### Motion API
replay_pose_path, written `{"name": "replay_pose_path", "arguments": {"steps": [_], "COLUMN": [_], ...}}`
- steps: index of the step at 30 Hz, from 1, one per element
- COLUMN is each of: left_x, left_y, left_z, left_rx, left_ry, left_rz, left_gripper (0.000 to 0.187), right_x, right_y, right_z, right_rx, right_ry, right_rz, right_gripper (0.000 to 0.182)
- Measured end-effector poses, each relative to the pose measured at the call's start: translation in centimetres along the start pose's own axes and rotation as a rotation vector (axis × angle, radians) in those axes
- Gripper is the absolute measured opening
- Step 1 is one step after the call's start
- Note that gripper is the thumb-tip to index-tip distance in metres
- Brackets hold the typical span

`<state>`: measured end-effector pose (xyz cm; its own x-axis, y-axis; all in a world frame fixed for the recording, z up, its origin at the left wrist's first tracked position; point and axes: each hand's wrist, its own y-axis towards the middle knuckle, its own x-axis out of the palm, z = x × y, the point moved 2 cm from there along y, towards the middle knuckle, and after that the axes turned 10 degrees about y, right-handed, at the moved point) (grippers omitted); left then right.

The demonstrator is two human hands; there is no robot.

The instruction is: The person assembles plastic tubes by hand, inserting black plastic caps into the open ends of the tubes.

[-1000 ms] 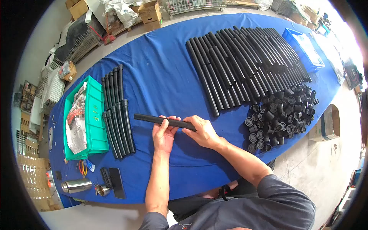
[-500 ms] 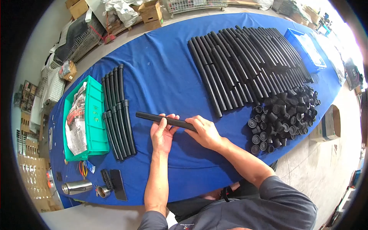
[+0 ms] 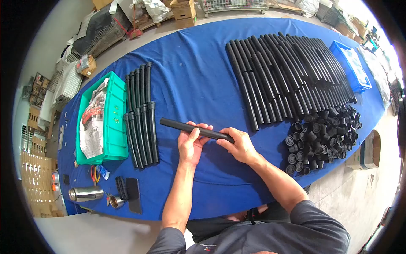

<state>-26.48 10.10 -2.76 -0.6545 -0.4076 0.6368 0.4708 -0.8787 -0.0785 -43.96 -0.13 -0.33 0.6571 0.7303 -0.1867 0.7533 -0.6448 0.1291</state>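
A black plastic tube [image 3: 177, 125] lies slantwise across both hands above the blue cloth. My left hand [image 3: 190, 149], palm up, cradles it near the middle, with the thumb over the top. At the tube's right end, my right hand [image 3: 241, 148] closes round it with thumb and fingers, covering that end; whether a cap is there I cannot tell. To the left lie two rows of black tubes with caps on their upper ends [image 3: 149, 127]. Loose black caps [image 3: 317, 135] are heaped to the right, below many plain black tubes [image 3: 249, 91] laid side by side.
A green crate [image 3: 114, 122] with newspaper in it stands at the left. Near the front edge are a steel flask [image 3: 86, 194], a metal cup [image 3: 115, 200], a dark phone [image 3: 133, 195] and orange-handled pliers [image 3: 94, 174]. A blue bin [image 3: 359, 82] sits at the far right.
The whole view has shifted, so the table and hands appear further right. My right hand's fingers have changed position slightly at the tube's end; the left hand still supports the tube.
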Motion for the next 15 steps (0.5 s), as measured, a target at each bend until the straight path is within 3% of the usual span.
{"name": "replay_pose_path", "arguments": {"steps": [4, 7, 10, 13, 15], "left_x": [0.3, -0.4, -1.1, -1.0, -0.5], "left_y": [0.0, 0.1, 0.3, 0.5, 0.4], "left_z": [0.0, 0.0, -0.3, -0.1, -0.1], "left_rx": [-0.003, -0.004, -0.001, 0.016, 0.034], "left_ry": [0.035, 0.046, -0.027, -0.098, -0.102], "left_rz": [0.029, 0.034, -0.030, -0.085, -0.096], "left_gripper": [0.017, 0.016, 0.015, 0.015, 0.015], "right_x": [0.2, 0.6, 0.5, 0.3, 0.4], "right_y": [-0.1, -0.5, -0.4, -0.2, -0.4], "right_z": [0.1, -0.1, -0.6, -1.1, -1.3], "right_rx": [-0.251, -0.291, -0.227, 0.265, 0.207], "right_ry": [-0.133, -0.316, -0.131, 0.243, 0.222], "right_rz": [0.045, 0.038, 0.005, -0.109, -0.072], "right_gripper": [0.035, 0.039, 0.039, 0.037, 0.035]}}
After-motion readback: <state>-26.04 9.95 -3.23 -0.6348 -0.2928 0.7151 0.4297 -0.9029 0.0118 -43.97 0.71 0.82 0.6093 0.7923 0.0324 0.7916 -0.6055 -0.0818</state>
